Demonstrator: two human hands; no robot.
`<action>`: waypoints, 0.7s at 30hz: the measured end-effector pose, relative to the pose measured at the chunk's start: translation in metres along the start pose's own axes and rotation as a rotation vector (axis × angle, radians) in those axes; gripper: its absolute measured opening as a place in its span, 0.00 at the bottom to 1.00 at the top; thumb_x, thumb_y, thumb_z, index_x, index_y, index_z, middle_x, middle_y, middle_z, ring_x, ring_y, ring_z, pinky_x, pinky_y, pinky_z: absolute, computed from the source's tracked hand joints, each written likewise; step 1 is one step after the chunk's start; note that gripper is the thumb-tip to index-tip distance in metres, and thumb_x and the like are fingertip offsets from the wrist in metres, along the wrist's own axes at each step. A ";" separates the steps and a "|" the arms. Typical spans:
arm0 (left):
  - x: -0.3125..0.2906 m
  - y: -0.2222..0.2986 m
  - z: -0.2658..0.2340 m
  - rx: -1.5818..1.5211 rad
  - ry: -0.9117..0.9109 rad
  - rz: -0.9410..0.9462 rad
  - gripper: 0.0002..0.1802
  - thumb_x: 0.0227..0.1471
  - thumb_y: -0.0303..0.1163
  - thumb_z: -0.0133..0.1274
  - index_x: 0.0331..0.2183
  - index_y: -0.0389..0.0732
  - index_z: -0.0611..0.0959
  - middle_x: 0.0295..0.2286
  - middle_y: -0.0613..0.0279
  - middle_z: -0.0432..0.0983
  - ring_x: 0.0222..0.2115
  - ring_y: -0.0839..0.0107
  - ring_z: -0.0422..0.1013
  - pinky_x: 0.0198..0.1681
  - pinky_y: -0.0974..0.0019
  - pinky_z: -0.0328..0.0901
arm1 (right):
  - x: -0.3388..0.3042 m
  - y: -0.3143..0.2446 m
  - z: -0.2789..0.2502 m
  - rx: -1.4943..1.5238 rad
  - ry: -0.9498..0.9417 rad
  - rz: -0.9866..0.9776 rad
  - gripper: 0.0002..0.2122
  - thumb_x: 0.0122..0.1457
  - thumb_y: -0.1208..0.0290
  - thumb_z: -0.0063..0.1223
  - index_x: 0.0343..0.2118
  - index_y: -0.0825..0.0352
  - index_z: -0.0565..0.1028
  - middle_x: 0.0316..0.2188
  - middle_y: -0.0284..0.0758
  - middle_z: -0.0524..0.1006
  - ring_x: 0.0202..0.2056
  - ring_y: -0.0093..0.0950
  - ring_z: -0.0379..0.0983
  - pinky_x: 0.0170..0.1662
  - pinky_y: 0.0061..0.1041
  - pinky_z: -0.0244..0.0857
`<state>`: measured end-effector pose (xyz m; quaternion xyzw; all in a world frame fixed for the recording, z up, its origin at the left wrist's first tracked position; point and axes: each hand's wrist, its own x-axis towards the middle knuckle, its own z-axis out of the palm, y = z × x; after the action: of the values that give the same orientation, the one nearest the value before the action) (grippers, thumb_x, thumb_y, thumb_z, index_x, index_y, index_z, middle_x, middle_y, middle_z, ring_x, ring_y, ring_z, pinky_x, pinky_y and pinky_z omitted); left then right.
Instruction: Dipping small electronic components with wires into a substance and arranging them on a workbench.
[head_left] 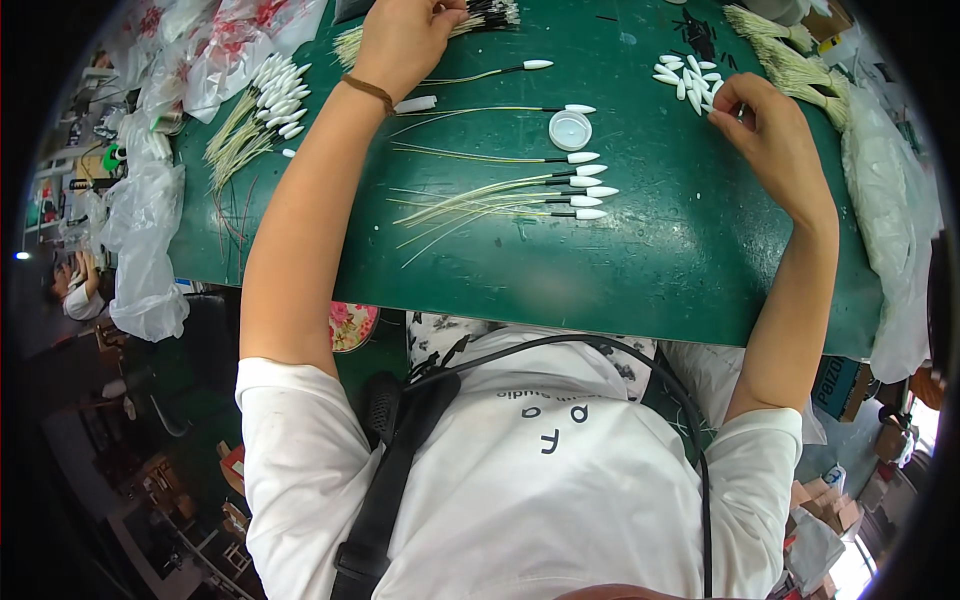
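Note:
At the right of the green table my right hand (768,125) reaches into a small pile of white pointed caps (690,78). Its thumb and index finger are bent closely together at the pile's near edge; whether a cap is between them cannot be made out. My left hand (408,42) is at the far edge of the view, fingers curled beside a bundle of thin wires with black sleeves (490,14). What those fingers hold is hidden. Between the hands, several thin wires with white pointed tips (587,192) lie in a loose row, tips to the right.
A small round clear dish (570,130) sits near the row. At left lies a bundle of white-tipped wires (280,95), with plastic bags (215,55) beyond. Black sleeve pieces (697,35) are scattered far right, near pale wire bundles (790,60). The green table (620,270) ends before me.

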<state>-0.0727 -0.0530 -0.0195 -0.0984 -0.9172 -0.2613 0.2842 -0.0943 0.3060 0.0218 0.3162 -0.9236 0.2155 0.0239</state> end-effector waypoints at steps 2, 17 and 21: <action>0.001 -0.004 0.001 0.028 0.006 0.073 0.06 0.43 0.19 0.59 0.27 0.35 0.79 0.26 0.52 0.71 0.29 0.53 0.71 0.32 0.60 0.66 | 0.001 -0.002 0.001 0.015 0.012 -0.001 0.06 0.54 0.77 0.58 0.32 0.70 0.72 0.29 0.38 0.74 0.30 0.34 0.71 0.36 0.31 0.65; -0.001 -0.031 0.007 -0.076 -0.157 -0.024 0.10 0.53 0.30 0.62 0.39 0.44 0.87 0.32 0.67 0.77 0.31 0.76 0.73 0.36 0.73 0.67 | 0.003 -0.004 0.010 0.057 0.066 -0.042 0.06 0.54 0.77 0.58 0.33 0.70 0.73 0.29 0.39 0.73 0.30 0.35 0.70 0.36 0.32 0.65; -0.003 -0.031 0.006 -0.118 -0.128 -0.032 0.09 0.53 0.31 0.62 0.38 0.43 0.87 0.33 0.67 0.77 0.31 0.77 0.72 0.36 0.73 0.66 | 0.003 -0.004 0.012 0.060 0.070 -0.052 0.06 0.55 0.77 0.58 0.33 0.70 0.73 0.29 0.39 0.73 0.30 0.35 0.70 0.36 0.32 0.65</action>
<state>-0.0832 -0.0763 -0.0391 -0.1167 -0.9179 -0.3128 0.2144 -0.0932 0.2961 0.0131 0.3332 -0.9067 0.2534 0.0522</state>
